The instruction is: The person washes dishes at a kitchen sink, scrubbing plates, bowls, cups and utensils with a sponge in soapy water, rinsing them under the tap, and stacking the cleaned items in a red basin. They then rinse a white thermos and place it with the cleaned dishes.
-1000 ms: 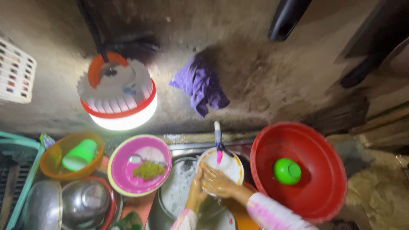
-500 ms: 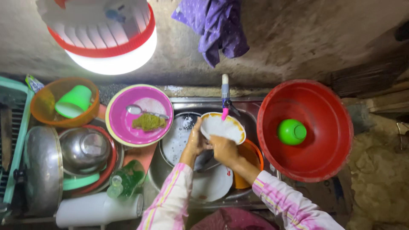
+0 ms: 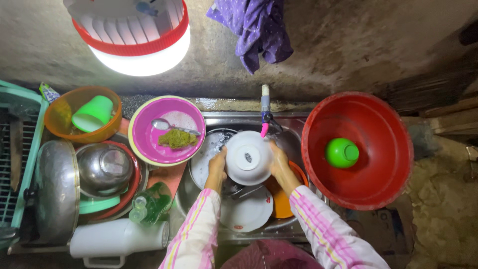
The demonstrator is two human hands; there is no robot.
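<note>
1. Your left hand (image 3: 217,167) grips the white bowl (image 3: 248,157) on its 9 o'clock side, and your right hand (image 3: 279,162) grips it on the 3 o'clock side.
2. The bowl is turned upside down, its base faces you, and it is over the steel sink (image 3: 294,130), just below the tap (image 3: 265,110) at 12 o'clock.
3. Under the bowl, at 6 o'clock, a white plate (image 3: 249,213) lies in the sink, and an orange dish (image 3: 282,199) is beside it.
4. At 3 o'clock a red basin (image 3: 378,174) holds a green cup (image 3: 341,152).
5. At 9 o'clock a pink bowl (image 3: 149,139) holds a spoon (image 3: 172,126) and a green scrubber (image 3: 177,138).
6. At 12 o'clock, a purple cloth (image 3: 259,30) hangs on the wall.
</note>
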